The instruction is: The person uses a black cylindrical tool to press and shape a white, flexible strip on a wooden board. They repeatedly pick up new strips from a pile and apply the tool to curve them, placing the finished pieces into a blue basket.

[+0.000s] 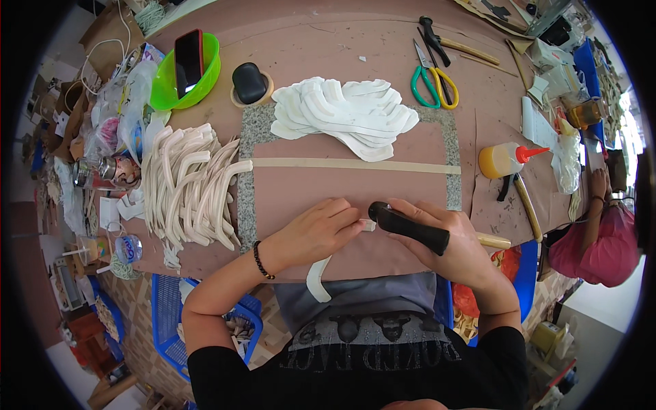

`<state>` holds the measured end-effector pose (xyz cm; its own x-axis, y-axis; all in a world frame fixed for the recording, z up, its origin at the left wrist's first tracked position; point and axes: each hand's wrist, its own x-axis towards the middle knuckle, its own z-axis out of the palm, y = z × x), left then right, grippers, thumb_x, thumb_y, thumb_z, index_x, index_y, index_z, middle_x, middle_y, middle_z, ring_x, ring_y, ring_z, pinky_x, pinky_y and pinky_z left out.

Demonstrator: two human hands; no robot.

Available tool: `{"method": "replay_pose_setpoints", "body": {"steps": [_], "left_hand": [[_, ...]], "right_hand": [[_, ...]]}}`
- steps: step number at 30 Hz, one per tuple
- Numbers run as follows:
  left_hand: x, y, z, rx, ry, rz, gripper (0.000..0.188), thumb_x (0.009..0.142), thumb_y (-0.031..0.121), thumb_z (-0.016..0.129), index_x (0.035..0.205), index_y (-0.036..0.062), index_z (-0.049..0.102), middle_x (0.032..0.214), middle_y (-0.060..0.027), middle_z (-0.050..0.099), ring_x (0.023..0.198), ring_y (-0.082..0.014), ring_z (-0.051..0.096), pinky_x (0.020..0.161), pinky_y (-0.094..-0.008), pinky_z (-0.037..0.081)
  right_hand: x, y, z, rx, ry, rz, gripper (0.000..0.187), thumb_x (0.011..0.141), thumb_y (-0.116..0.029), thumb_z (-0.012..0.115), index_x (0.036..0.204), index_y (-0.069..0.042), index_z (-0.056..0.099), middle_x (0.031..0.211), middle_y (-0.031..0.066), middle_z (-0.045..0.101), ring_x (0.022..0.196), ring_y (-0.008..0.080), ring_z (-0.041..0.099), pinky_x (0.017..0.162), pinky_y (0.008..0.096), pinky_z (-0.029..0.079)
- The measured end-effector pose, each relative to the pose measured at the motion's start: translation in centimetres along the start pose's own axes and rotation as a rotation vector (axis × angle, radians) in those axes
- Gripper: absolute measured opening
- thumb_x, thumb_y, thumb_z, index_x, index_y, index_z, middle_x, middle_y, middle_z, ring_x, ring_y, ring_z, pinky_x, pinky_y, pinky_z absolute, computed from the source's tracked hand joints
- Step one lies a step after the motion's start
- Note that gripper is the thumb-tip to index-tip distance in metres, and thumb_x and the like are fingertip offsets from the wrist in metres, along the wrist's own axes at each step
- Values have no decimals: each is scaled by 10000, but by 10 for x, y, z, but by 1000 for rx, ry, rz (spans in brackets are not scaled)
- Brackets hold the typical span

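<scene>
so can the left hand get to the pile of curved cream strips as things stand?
Probably yes. The left hand is pressing a white strip on the work board, and the pile of curved cream strips lies just to its left with nothing between. It would have to let go first.

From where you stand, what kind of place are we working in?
Probably a small craft workshop, perhaps shoemaking: a stack of white cut pieces, a pile of curved cream strips, scissors and a glue bottle on the table.
</scene>
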<state>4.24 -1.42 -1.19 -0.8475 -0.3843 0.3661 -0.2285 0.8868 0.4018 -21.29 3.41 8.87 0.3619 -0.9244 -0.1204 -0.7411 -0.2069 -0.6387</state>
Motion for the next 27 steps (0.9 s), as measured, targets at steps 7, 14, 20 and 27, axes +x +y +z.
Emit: {"method": "replay_pose_setpoints", "body": {"steps": [7,14,20,27], "left_hand": [[-7,3,2,32,37,-36,263,814,48,717,1070,-12,709,1033,-85,628,955,-255,592,828,-387,515],[-10,16,1,110,49,-91,285,810,54,714,1091,8,717,1016,-60,620,978,-249,587,865,-394,490],[-16,16,7,-14,121,-235,277,806,55,717,1082,30,727,1025,-55,619,1005,-237,597,936,-402,450],[-17,22,6,42,191,-311,236,794,98,783,1024,54,756,1036,-47,629,1012,-254,599,948,-418,436]], "right_hand": [[7,2,4,-9,12,-63,412,878,-127,795,1272,-51,704,1110,162,750,921,388,726,796,417,590],[13,8,9,-67,63,-204,463,870,-126,775,1313,-46,664,951,139,713,769,372,707,658,432,565],[18,2,12,-15,-88,-94,445,863,-82,794,1295,-44,696,1106,177,753,907,398,736,791,429,594],[23,9,22,-72,11,-230,501,885,-216,777,1339,-41,657,959,140,725,744,373,701,654,445,574]]}}
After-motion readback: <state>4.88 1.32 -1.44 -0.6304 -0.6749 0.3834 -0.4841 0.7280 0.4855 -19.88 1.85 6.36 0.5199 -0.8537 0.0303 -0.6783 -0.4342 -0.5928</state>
